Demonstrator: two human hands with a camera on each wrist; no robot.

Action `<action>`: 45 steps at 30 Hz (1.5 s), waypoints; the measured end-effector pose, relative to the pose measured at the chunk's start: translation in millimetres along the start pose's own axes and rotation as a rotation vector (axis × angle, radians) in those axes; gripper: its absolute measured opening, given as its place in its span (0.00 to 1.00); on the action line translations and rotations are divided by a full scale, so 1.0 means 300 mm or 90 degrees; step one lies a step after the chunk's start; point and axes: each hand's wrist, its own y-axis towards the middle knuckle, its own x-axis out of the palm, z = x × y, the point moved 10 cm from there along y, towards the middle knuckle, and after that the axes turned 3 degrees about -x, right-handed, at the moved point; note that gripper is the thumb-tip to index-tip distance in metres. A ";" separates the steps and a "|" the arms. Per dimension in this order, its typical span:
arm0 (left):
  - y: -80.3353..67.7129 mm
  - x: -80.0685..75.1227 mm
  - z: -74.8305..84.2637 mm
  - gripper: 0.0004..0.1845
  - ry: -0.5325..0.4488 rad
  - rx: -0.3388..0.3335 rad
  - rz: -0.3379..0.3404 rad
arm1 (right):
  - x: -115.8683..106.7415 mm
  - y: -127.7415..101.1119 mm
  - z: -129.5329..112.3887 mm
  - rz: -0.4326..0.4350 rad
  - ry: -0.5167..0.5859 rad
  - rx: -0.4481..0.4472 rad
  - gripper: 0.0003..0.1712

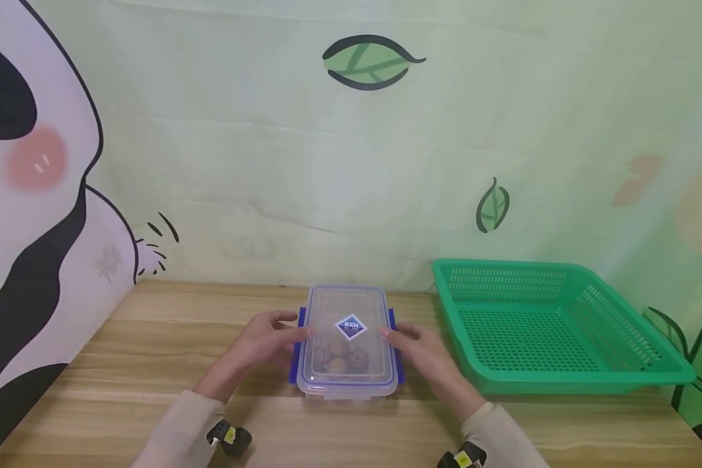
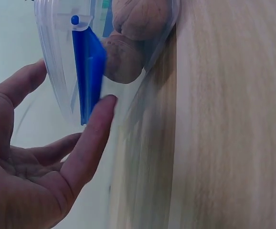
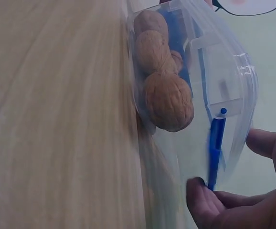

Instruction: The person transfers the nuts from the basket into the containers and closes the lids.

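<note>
Clear plastic food container [image 1: 347,341] with a snap-on lid and blue side latches sits mid-tabletop [image 1: 152,351], left of a green mesh basket [image 1: 556,325]; walnuts [image 1: 344,356] show through it. The left hand [image 1: 263,344] and right hand [image 1: 424,351] flank it, fingers fairly straight, touching its sides. From the left wrist, a fingertip [image 2: 104,107] presses the blue latch [image 2: 88,71]; a sudden release could jolt the light box. From the right wrist, the thumb [image 3: 200,195] meets the other latch [image 3: 216,148]; uneven prying might tip the container and spill the walnuts [image 3: 166,100].
</note>
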 end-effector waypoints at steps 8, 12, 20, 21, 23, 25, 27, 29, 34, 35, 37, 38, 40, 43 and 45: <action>-0.001 -0.023 0.022 0.38 0.033 0.010 0.067 | -0.021 -0.003 -0.022 0.059 0.007 -0.036 0.38; -0.010 -0.015 0.040 0.36 0.022 0.022 0.074 | -0.027 -0.006 -0.032 0.079 0.004 -0.056 0.35; -0.025 -0.011 0.060 0.31 0.028 0.040 0.086 | -0.026 -0.011 -0.053 0.099 -0.013 -0.094 0.29; -0.026 -0.012 0.060 0.31 0.028 0.041 0.087 | -0.026 -0.010 -0.054 0.100 -0.016 -0.097 0.28; -0.026 -0.013 0.061 0.31 0.030 0.043 0.089 | -0.025 -0.009 -0.056 0.102 -0.021 -0.100 0.28; -0.027 -0.015 0.061 0.30 0.034 0.043 0.092 | -0.024 -0.008 -0.056 0.103 -0.025 -0.100 0.27; -0.028 -0.018 0.061 0.30 0.040 0.041 0.097 | -0.023 -0.008 -0.057 0.103 -0.026 -0.102 0.27; -0.028 -0.021 0.060 0.29 0.044 0.040 0.101 | -0.023 -0.007 -0.058 0.103 -0.028 -0.104 0.27; -0.025 -0.025 0.055 0.28 0.048 0.040 0.107 | -0.022 -0.008 -0.066 0.102 -0.035 -0.118 0.27; -0.025 -0.025 0.054 0.28 0.048 0.041 0.107 | -0.022 -0.008 -0.067 0.102 -0.037 -0.122 0.27; -0.025 -0.025 0.054 0.28 0.047 0.042 0.108 | -0.023 -0.009 -0.070 0.102 -0.041 -0.127 0.26; -0.025 -0.025 0.054 0.28 0.047 0.041 0.108 | -0.023 -0.010 -0.071 0.102 -0.042 -0.128 0.26; -0.026 -0.024 0.055 0.28 0.046 0.040 0.108 | -0.024 -0.011 -0.072 0.101 -0.046 -0.131 0.26; -0.029 -0.022 0.058 0.28 0.043 0.041 0.107 | -0.026 -0.013 -0.074 0.101 -0.046 -0.129 0.27; -0.031 -0.021 0.064 0.28 0.041 0.046 0.106 | -0.027 -0.014 -0.075 0.101 -0.049 -0.126 0.27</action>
